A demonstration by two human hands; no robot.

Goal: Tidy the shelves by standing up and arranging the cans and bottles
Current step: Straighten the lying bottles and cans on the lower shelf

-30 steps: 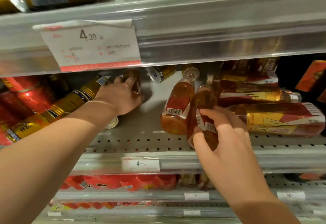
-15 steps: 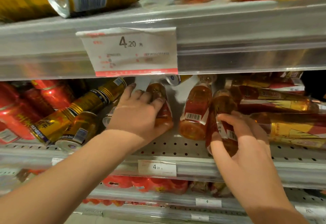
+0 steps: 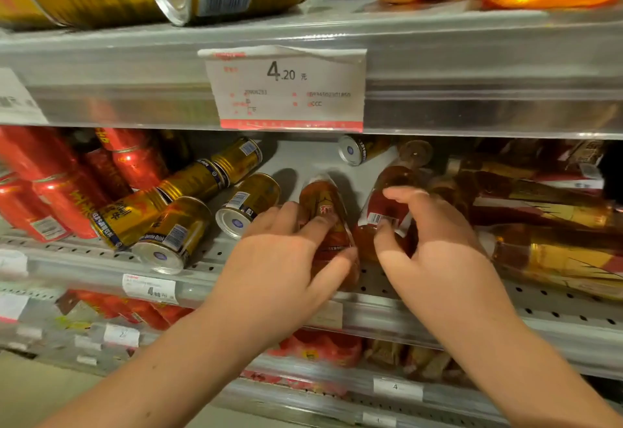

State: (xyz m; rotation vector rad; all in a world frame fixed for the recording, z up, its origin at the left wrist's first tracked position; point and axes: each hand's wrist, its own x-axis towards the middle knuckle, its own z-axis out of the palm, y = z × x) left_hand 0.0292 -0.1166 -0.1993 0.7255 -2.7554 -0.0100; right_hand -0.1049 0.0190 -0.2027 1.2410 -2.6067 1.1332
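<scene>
Middle shelf, perforated deck, nearly everything on it is tipped over. Right end: long bottles piled flat across each other, sideways to the front edge. Left end: red cans heaped toward the back. In front of them the gold cans lie on their sides, bottoms facing the front edge, one right at the lip. My guess is it rolls off if bumped.

Both my hands work the gap in the middle of the shelf, near the front edge. My left hand is wrapped on the left bottle, fingers over the top and thumb along its right side. A full wrap because I need leverage to tip it onto its base. That bottle is tilted, neck toward the back wall; can't tell if the base is on the deck.

My right hand pinches the right bottle at the barcode label, thumb low, index finger arched over. That one lies with its cap toward the back, just beside the left bottle, maybe touching.

Step in hand, I'd say: stand these two up. Task looks barely begun.

Price tag on the upper shelf front edge reads 4.20.
</scene>
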